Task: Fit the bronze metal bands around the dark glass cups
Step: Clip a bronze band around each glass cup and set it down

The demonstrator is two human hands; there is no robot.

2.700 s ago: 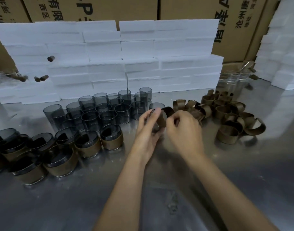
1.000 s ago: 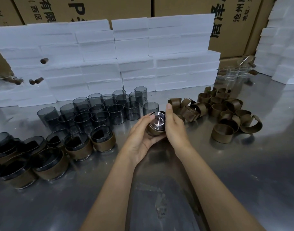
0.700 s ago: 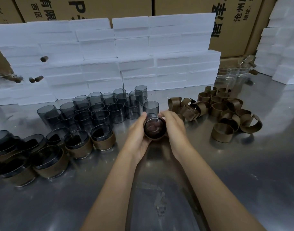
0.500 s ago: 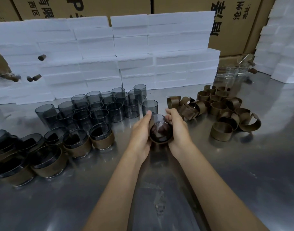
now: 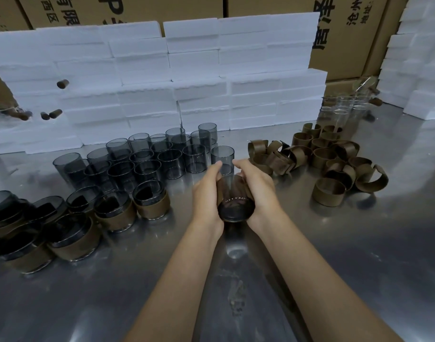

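Between both hands I hold a dark glass cup (image 5: pixel 235 204) just above the steel table, its round end tilted toward me. My left hand (image 5: pixel 206 193) grips its left side and my right hand (image 5: pixel 259 188) grips its right side, fingers curled over the far end. The bronze band on it is mostly hidden by my fingers. Several bare dark cups (image 5: pixel 147 161) stand behind to the left. Loose bronze bands (image 5: pixel 330 164) lie in a heap to the right. Banded cups (image 5: pixel 151 201) stand in a group at the left front.
White foam blocks (image 5: pixel 199 77) are stacked along the back, with cardboard boxes (image 5: pixel 347 33) behind them. More foam (image 5: pixel 418 70) rises at the right. A few clear glasses (image 5: pixel 344 107) stand at the back right. The steel table (image 5: pixel 359 255) stretches in front.
Both hands have turned the cup over and drawn it nearer to me and lower. Its end now faces me, and my fingers wrap further round its sides.
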